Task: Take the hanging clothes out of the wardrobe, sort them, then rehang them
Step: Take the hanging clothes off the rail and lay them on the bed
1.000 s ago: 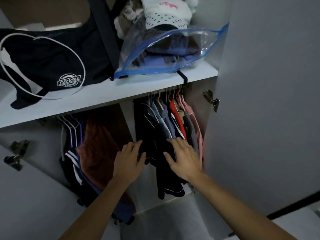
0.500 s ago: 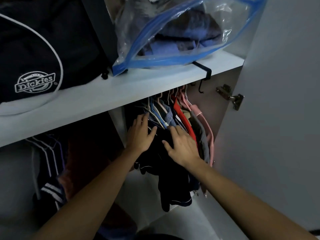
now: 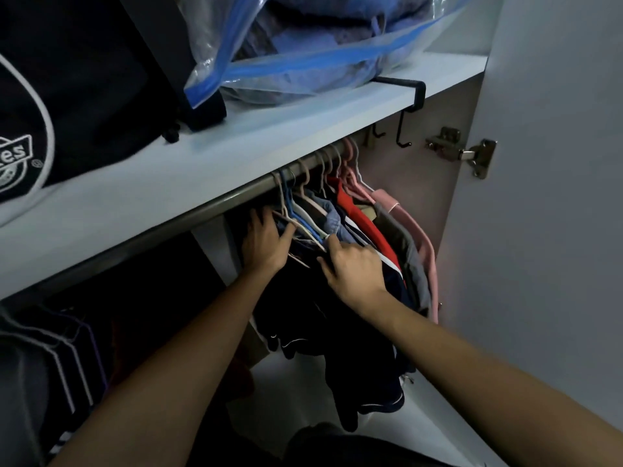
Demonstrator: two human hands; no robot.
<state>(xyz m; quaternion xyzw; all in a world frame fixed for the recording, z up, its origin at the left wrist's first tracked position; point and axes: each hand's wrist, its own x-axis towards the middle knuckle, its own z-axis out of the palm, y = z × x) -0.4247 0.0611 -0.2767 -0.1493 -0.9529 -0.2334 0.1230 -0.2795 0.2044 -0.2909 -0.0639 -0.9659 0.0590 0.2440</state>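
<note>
Here the left hand (image 3: 264, 242) reaches into the right-hand bay of the wardrobe, its fingers spread and laid against the dark clothes at the left end of the row, the thumb hooked toward a pale hanger; whether it actually grips anything cannot be told; the right hand (image 3: 354, 267) sits just beside it, fingers curled down into the shoulders of the hanging clothes (image 3: 354, 230), pinching the dark fabric near the hanger necks. The clothes hang close together on a metal rail (image 3: 236, 197) that runs under the shelf; from left to right they go dark navy, blue denim, red, grey, then pink at the far end next to the side wall; the hangers (image 3: 303, 217) are thin wire ones in white, blue and pink. Above the rail a white shelf (image 3: 236, 156) carries a black bag with a white logo (image 3: 67, 79) on the left and a clear plastic storage bag with blue edging (image 3: 303, 45), full of folded cloth, on the right; a black hook (image 3: 404, 106) clips over the shelf's front edge. To the right the white wardrobe door (image 3: 556, 197) stands open on a metal hinge (image 3: 465, 151); in the left bay more dark garments with white stripes (image 3: 60, 358) hang in shadow; the wardrobe floor (image 3: 286, 382) below is pale.
</note>
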